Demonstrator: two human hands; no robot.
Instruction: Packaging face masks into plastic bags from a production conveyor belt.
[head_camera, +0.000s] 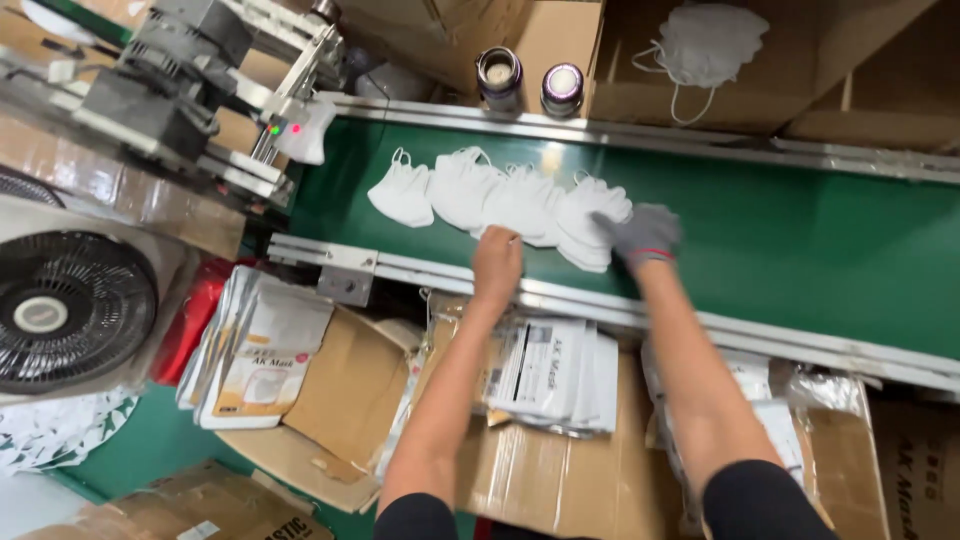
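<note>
Face masks (505, 198), white, soft folded fabric with thin ear loops, lie in an overlapping row on the green conveyor belt (800, 240). Row's long axis runs along the belt, slightly slanting; each mask points its folded, rounded edge toward the near rail, loops toward the far rail. Count: about five or six separate outlines; the overlap at the right end hides the exact number.

Left hand (497, 262), bare, rests at the near edge of the belt, fingers bent down and close together, tips touching the lower edge of the middle masks. Whether it pinches one, cannot tell.

Right hand (643, 235), in a grey knit glove with a red cuff, lies flat on the right end of the row, fingers spread a little and pressing on the stacked masks, not closed around them.

Beyond the fingertips: two cylindrical containers (530, 82) with dark rims stand on the far rail, beside brown cardboard boxes (800, 70); one more mask hangs on a box.

Under the wrists: one stack of flat printed packaging pouches (555, 375), glossy, on taped cardboard. A second stack of pouches (260, 350) lies left of the left forearm. Far left of it, one black fan (65, 310) with a round grille. Grey metal machine (190, 80) feeds the belt's left end.
</note>
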